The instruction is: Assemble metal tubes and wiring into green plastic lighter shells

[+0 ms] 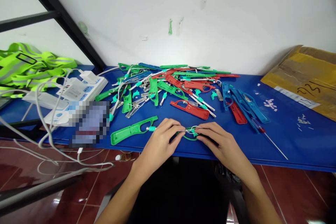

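from the head view, the left hand (166, 136) has its fingertips clamped on one end of a green shell (190, 138) near the front edge of the blue table (220, 116); the right hand (220, 138) pinches the other end. a teal piece (193, 132) and white wire (195, 127) show between them. i'd steady the work with the left, press gently with the right, and keep that wire from getting trapped.
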Demonstrator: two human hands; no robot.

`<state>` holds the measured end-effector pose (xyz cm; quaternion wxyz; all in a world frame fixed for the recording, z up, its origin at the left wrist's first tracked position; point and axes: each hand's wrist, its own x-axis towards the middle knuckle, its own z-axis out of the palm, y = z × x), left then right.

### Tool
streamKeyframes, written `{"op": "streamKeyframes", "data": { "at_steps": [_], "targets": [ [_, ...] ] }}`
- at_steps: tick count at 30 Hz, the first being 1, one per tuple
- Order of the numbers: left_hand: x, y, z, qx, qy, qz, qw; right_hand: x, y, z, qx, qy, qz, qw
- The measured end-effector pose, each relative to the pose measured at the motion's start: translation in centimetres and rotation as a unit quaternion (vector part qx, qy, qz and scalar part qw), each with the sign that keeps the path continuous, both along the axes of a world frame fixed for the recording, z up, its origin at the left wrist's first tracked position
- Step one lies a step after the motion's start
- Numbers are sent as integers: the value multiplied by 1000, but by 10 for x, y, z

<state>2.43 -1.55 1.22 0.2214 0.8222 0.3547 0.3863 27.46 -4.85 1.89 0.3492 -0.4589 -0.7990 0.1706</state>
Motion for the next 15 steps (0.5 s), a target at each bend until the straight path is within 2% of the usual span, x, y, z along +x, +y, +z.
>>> {"op": "streamKeyframes", "data": {
  "at_steps": [3, 7, 12, 15],
  "targets": [
    [-1, -3, 0, -3, 14, -6, 1000, 0, 0, -2, 7, 6, 1, 1000],
    [-1, -4, -3, 23, 41, 22, 999, -1, 0, -3, 14, 9, 2, 1000],
    [-1, -4, -3, 28, 37, 30, 998, -1, 0, -3, 16, 6, -2, 1000],
    [-2, -5, -1, 71, 62, 52, 994, 0, 0, -2, 14, 6, -4, 1000]
  ]
}}
